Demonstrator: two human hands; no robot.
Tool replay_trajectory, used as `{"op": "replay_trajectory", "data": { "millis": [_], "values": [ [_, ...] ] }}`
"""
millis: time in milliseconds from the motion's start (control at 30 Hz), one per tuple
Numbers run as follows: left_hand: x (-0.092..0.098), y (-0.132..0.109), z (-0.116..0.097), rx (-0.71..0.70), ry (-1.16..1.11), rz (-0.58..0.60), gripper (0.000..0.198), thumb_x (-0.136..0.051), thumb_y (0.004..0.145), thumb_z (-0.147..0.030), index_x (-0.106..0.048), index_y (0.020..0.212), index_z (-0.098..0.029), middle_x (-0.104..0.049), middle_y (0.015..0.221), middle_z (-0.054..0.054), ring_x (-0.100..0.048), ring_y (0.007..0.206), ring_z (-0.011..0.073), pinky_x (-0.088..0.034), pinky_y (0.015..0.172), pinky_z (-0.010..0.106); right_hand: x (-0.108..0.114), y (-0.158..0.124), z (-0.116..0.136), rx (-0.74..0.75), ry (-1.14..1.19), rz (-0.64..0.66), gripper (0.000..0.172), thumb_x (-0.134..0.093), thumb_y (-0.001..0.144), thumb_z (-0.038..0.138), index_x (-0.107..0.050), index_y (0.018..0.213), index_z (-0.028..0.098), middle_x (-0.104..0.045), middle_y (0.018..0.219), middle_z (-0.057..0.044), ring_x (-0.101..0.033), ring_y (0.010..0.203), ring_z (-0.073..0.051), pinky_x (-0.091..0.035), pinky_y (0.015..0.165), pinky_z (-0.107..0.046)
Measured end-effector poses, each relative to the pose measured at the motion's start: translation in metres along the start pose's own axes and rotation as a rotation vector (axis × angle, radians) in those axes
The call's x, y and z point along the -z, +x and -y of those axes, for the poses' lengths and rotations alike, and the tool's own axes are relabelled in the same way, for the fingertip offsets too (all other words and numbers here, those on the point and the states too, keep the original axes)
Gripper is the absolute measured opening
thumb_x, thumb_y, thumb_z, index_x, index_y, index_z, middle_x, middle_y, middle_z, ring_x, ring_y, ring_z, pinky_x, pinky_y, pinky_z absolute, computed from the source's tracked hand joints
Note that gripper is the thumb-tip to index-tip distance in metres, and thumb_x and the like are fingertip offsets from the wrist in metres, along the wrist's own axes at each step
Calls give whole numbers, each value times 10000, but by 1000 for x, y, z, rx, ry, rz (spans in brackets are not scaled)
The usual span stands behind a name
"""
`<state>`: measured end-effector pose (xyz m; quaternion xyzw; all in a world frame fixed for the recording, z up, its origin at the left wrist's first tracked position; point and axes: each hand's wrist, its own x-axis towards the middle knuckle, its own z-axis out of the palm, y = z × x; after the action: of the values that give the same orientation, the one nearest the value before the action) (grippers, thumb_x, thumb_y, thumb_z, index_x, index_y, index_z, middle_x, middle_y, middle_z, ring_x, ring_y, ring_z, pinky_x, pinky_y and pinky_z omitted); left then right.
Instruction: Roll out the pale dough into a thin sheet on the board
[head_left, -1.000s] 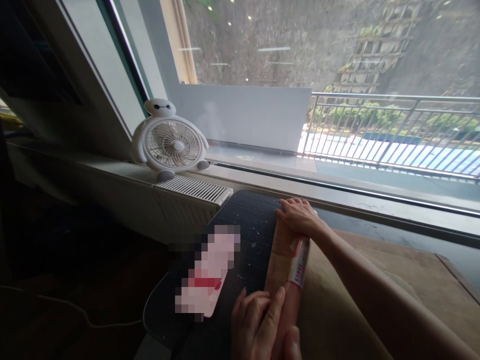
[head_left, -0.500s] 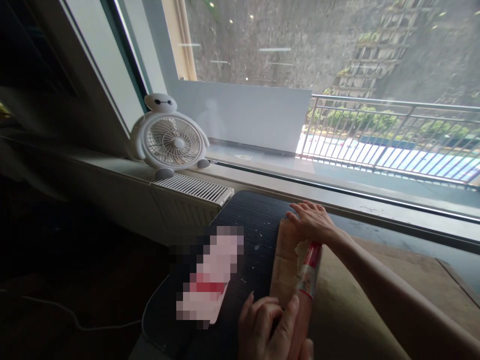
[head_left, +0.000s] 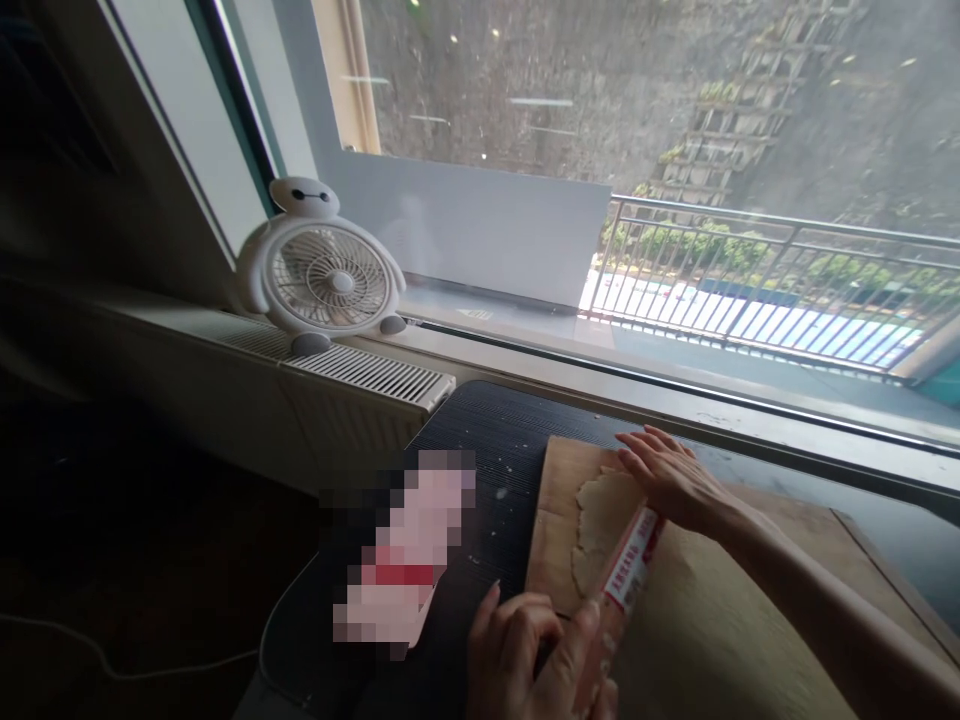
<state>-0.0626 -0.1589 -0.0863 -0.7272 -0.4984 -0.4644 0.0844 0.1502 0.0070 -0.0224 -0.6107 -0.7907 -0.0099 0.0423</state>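
Observation:
A roller with a red and white label (head_left: 630, 575) lies across a wooden board (head_left: 697, 640). A flat piece of pale dough (head_left: 596, 525) shows on the board just left of the roller. My right hand (head_left: 671, 480) presses flat on the roller's far end, fingers stretched out. My left hand (head_left: 532, 655) rests on the near end at the bottom edge of the view, fingers curled over it.
The board sits on a dark ribbed surface (head_left: 487, 440) flecked with flour. A blurred pink and white object (head_left: 409, 555) lies left of the board. A white desk fan (head_left: 322, 270) stands on the radiator (head_left: 360, 375) below a large window. A cable (head_left: 150, 670) trails over the dark floor.
Both hands have rolled the roller to the right across the board, which uncovers the flattened dough on its left. The view has shifted slightly.

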Motion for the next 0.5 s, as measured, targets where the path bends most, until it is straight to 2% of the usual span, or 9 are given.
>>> {"op": "replay_trajectory", "data": {
  "millis": [67,233,300,367,467,500],
  "values": [
    [1,1,-1,15,-29,-17,310,-523,791,-332,-620,1075,-255,-567,750,24,-594,849,185,-402,932,411,1,7,8,3,8,-6,571,-149,899,518,-425,1306,229,-440,1342,-33,-250,1296,-268,-225,1016,-437],
    [6,2,-4,68,-59,-18,345,-493,811,-251,-571,1143,-202,-594,874,63,-571,895,202,-397,920,425,6,52,59,134,56,-23,590,-206,891,532,-437,1295,168,-470,1307,-93,-289,1273,-271,-234,998,-420],
    [9,3,-5,63,-51,-6,360,-503,809,-249,-559,1161,-196,-591,904,68,-566,906,207,-404,916,424,9,54,63,148,59,-15,583,-219,893,526,-440,1291,163,-477,1296,-97,-302,1267,-261,-244,992,-402],
    [10,3,-7,43,-54,-4,379,-534,790,-239,-551,1167,-200,-583,916,65,-562,913,208,-406,916,425,12,37,49,107,52,-2,578,-231,891,521,-441,1288,155,-479,1292,-112,-301,1268,-274,-252,985,-420],
    [9,3,-8,2,-68,4,397,-577,764,-233,-553,1160,-229,-567,907,49,-557,915,204,-388,938,434,13,-12,6,55,30,33,515,-192,913,449,-504,1214,170,-514,1250,-104,-288,1280,-268,-255,988,-432],
    [9,3,-8,-5,-75,5,396,-586,760,-236,-556,1155,-241,-561,911,46,-555,917,203,-385,942,434,13,-30,-9,89,21,58,501,-153,925,411,-537,1162,194,-528,1229,-82,-275,1291,-243,-242,1002,-414]
  ]
}}
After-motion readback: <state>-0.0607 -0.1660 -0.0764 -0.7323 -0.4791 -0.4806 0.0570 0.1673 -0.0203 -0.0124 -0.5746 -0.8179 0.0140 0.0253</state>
